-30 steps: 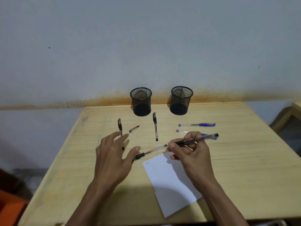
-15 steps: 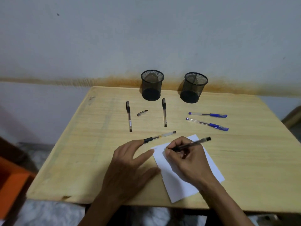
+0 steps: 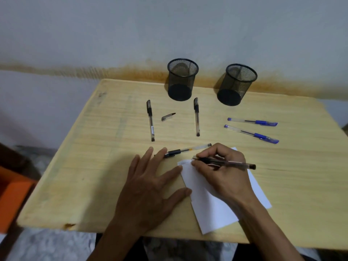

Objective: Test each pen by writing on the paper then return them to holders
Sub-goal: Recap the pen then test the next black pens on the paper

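My right hand (image 3: 222, 172) grips a black pen (image 3: 233, 163) with its tip on the top left corner of the white paper (image 3: 212, 208). My left hand (image 3: 150, 187) lies flat with spread fingers beside the paper, its thumb touching the sheet's left edge. Another black pen (image 3: 190, 149) lies just beyond my fingertips. Two capped black pens (image 3: 150, 120) (image 3: 196, 116) and a loose black cap (image 3: 168, 116) lie further back. Two blue pens (image 3: 252, 121) (image 3: 251, 134) lie to the right. Two empty black mesh holders (image 3: 181, 80) (image 3: 236, 84) stand at the table's far edge.
The wooden table (image 3: 94, 166) stands against a grey wall with a rusty stain line. An orange object (image 3: 13, 196) sits on the floor to the left. The table's near edge runs just under my wrists.
My view tilted down and closer. My right hand brought the black pen's tip down onto the paper's corner, and my left hand settled flat beside the sheet.
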